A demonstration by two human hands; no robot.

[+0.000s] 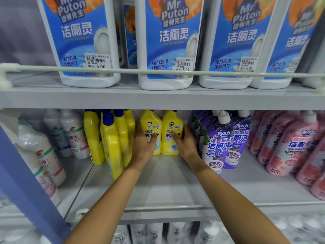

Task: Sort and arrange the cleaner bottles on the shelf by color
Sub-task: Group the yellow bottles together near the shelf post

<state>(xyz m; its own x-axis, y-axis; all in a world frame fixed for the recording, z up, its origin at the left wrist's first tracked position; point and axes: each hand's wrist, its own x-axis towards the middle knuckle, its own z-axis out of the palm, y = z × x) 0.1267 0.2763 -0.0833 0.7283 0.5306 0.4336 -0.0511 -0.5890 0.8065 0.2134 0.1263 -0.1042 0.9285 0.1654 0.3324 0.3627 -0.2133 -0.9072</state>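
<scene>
Two yellow cleaner bottles stand upright at the back of the middle shelf. My left hand wraps the left yellow bottle from its left side, thumb across the label. My right hand wraps the right yellow bottle from its right side. A tight cluster of yellow bottles with blue caps stands just left of my left hand. Purple bottles stand right of my right hand, and pink bottles fill the far right.
White bottles sit at the left end behind a blue upright post. The upper shelf holds large white bottles with blue labels behind a rail. More white bottles stand on the shelf below.
</scene>
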